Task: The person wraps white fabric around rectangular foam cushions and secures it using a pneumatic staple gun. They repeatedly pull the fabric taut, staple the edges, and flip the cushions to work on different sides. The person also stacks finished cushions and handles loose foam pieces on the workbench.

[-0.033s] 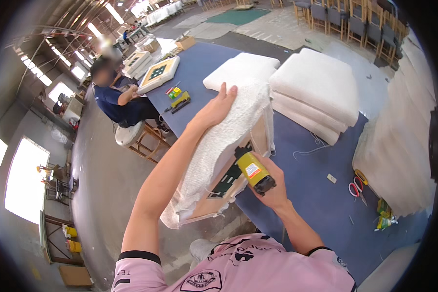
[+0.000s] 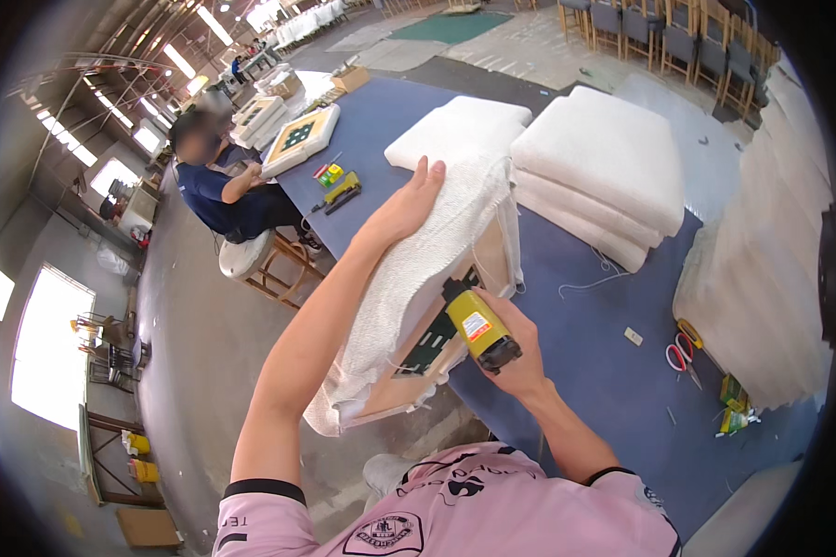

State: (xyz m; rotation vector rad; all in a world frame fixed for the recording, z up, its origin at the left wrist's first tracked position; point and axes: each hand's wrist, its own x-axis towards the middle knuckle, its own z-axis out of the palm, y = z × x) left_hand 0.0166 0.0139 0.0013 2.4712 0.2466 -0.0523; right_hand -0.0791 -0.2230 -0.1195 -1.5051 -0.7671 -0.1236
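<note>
A seat cushion in white woven fabric (image 2: 395, 288) is tilted up on its edge in front of me, its underside turned to the right. On that underside a pale wooden frame (image 2: 381, 399) and a dark green panel with slots (image 2: 424, 348) show. My left hand (image 2: 413, 201) lies flat on the fabric near the cushion's far end, fingers stretched out. Wrapped in my right hand (image 2: 522, 348) is a yellow staple gun (image 2: 479, 325), its black nose close to the underside. I cannot tell whether the nose touches it.
White cushions (image 2: 604, 158) are stacked on the blue table (image 2: 567, 343). Red-handled scissors (image 2: 680, 357) and a tall fabric pile (image 2: 762, 278) stand to the right. Another yellow staple gun (image 2: 342, 193) lies at the far left, near a seated co-worker (image 2: 218, 190) with a cushion (image 2: 299, 139).
</note>
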